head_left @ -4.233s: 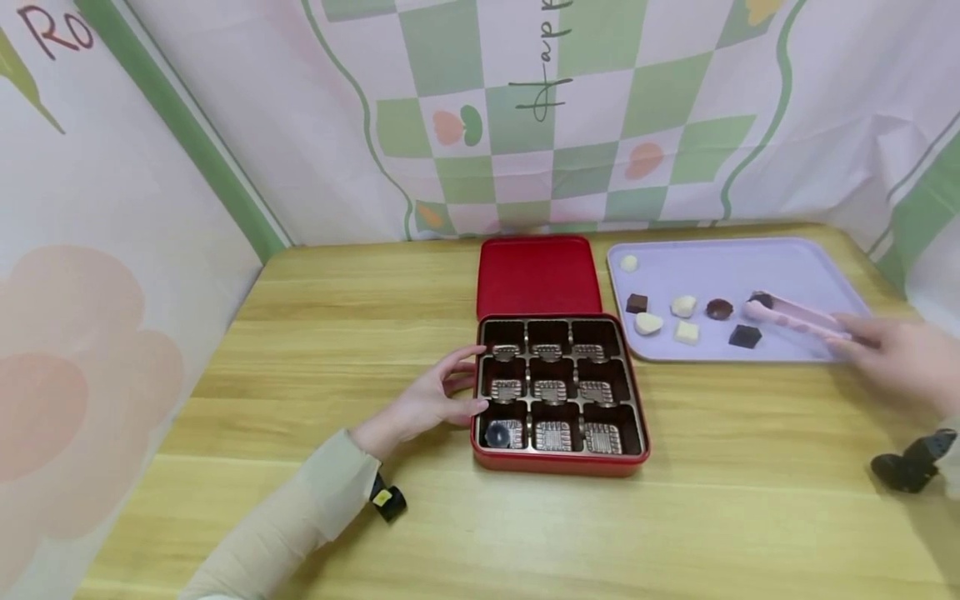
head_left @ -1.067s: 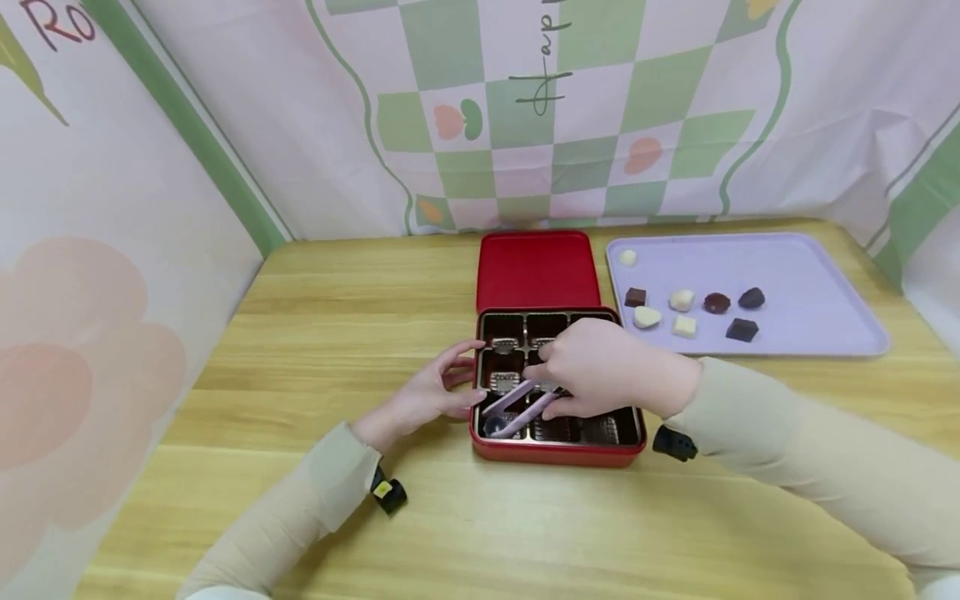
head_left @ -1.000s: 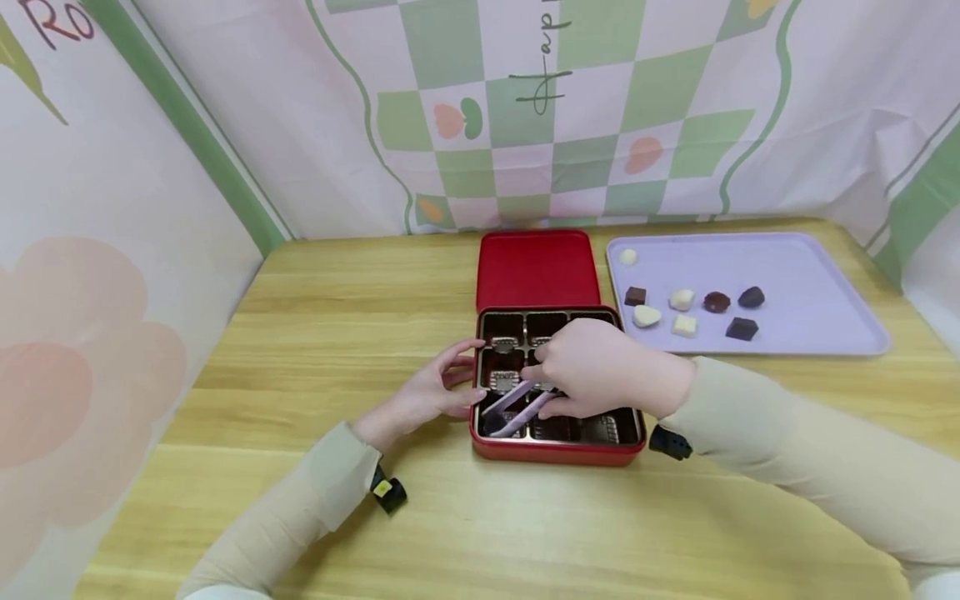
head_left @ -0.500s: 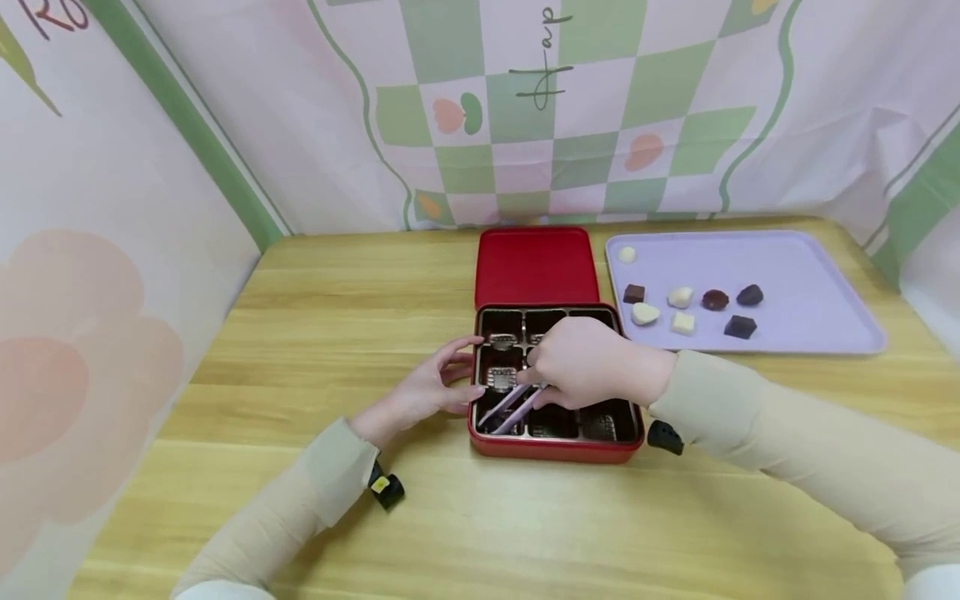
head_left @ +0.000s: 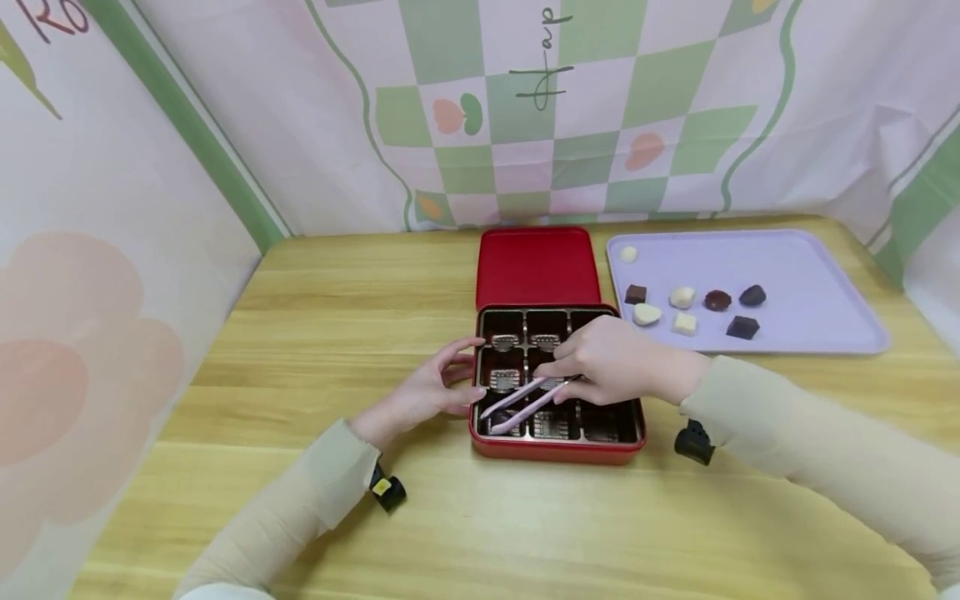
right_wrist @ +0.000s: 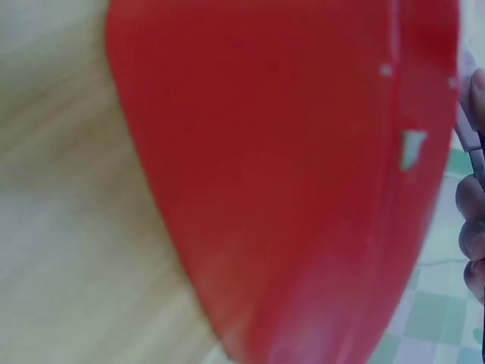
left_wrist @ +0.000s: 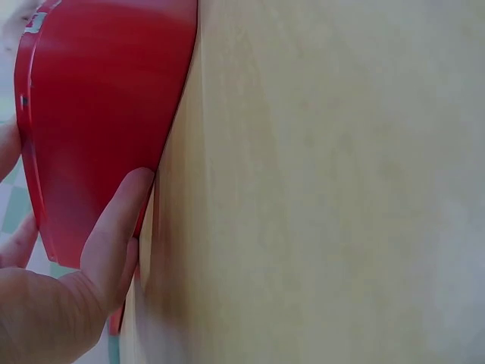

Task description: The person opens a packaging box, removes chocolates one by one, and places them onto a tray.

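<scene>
In the head view, a red tin [head_left: 555, 452] with a dark divided insert stands mid-table. My left hand [head_left: 435, 387] grips its left side, thumb and forefinger at the rim. The left wrist view shows my fingers [left_wrist: 114, 220] against the tin's red wall [left_wrist: 106, 114]. My right hand [head_left: 615, 362] pinches lilac tongs [head_left: 529, 408], their arms apart and their tips over the front left compartment. The tongs cover most of that compartment. At the right edge of the right wrist view, curled fingers [right_wrist: 471, 199] hold the tongs.
The tin's red lid [head_left: 536, 265] lies open behind it. To the right is a lilac tray [head_left: 832, 292] bearing several chocolates, among them a dark square [head_left: 742, 327] and a white square [head_left: 684, 323]. A patterned cloth [head_left: 517, 179] hangs behind the table.
The right hand brought the tongs from the tray to the tin and lowered them into the front left compartment. Now hand and tongs have lifted slightly rightward. The left hand stays put.
</scene>
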A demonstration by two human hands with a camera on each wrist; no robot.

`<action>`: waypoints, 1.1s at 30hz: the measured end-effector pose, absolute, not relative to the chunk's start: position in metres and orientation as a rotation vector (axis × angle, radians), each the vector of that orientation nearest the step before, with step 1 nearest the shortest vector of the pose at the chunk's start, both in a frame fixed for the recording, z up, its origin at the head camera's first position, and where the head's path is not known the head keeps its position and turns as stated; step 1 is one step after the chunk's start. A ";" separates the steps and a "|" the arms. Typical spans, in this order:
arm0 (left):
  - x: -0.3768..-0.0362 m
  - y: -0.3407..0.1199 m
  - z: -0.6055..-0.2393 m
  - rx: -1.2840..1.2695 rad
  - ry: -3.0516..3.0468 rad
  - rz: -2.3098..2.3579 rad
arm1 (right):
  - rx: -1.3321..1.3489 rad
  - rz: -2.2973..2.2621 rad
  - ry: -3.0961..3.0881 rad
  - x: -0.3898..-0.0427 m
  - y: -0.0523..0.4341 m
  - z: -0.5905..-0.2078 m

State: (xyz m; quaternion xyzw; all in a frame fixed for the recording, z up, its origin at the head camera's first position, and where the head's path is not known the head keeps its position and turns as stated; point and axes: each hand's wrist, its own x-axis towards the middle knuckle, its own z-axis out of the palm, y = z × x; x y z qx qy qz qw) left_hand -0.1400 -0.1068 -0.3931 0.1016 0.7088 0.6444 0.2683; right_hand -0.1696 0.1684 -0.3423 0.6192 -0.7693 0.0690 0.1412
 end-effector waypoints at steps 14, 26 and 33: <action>-0.139 -0.105 -0.392 0.258 1.892 1.764 | 1.547 0.456 -2.147 -0.163 0.206 -0.338; -0.137 -0.106 -0.393 0.246 1.898 1.765 | 1.339 0.452 -2.216 -0.159 0.256 -0.350; -0.138 -0.107 -0.395 0.274 1.903 1.766 | 1.250 0.455 -2.222 -0.157 0.282 -0.357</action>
